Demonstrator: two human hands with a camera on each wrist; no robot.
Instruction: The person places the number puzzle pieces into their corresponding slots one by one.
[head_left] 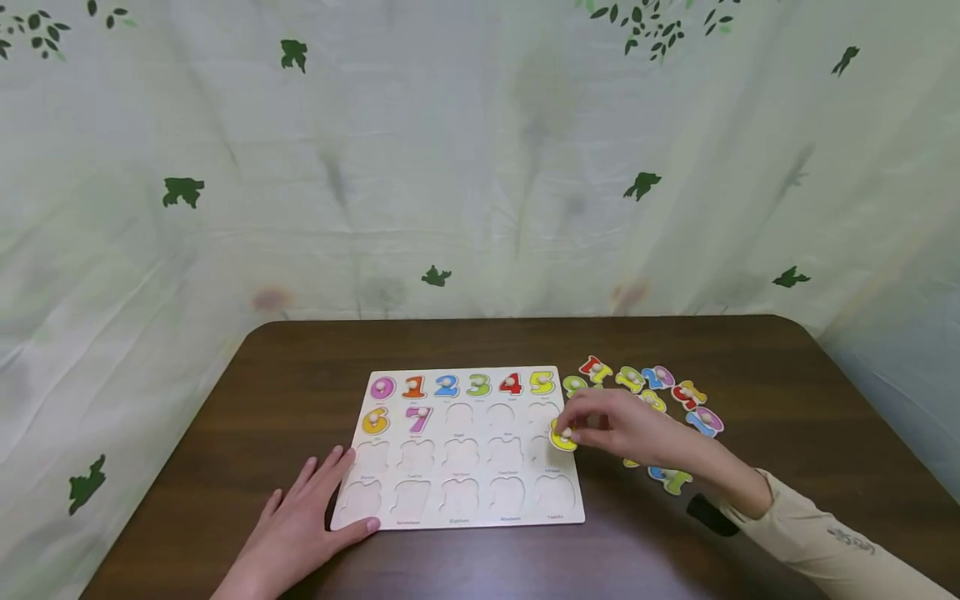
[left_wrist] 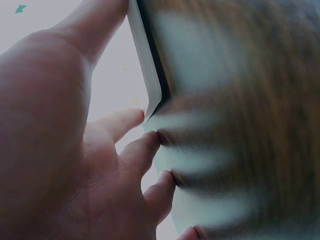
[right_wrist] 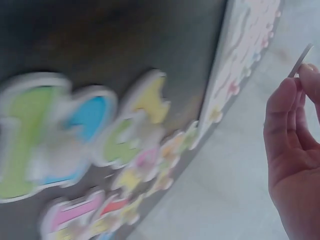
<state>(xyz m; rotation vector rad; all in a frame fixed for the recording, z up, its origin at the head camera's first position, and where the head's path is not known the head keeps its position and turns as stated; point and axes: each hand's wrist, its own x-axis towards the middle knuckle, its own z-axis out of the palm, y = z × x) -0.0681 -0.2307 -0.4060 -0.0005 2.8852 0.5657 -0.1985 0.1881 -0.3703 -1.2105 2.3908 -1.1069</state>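
Observation:
A white number puzzle board [head_left: 480, 479] lies on the table, with pieces 0 to 5 in its top row and 6 and 7 in the second row. My left hand [head_left: 303, 517] rests at the board's left edge, fingers spread on the table side and thumb over the front left corner. In the left wrist view, the fingers [left_wrist: 140, 155] lie along that edge. Thumb and fingers of my right hand [head_left: 633, 425] pinch a yellow number piece [head_left: 562, 439] over the board's right edge. The right wrist view shows this piece [right_wrist: 302, 59] edge-on; its digit is hidden.
Several loose number pieces [head_left: 660, 377] lie right of the board, partly behind the right hand. A small black object [head_left: 711, 515] sits by the right sleeve. Behind the brown table [head_left: 315, 346] hangs a pale curtain [head_left: 480, 167] with green leaf prints.

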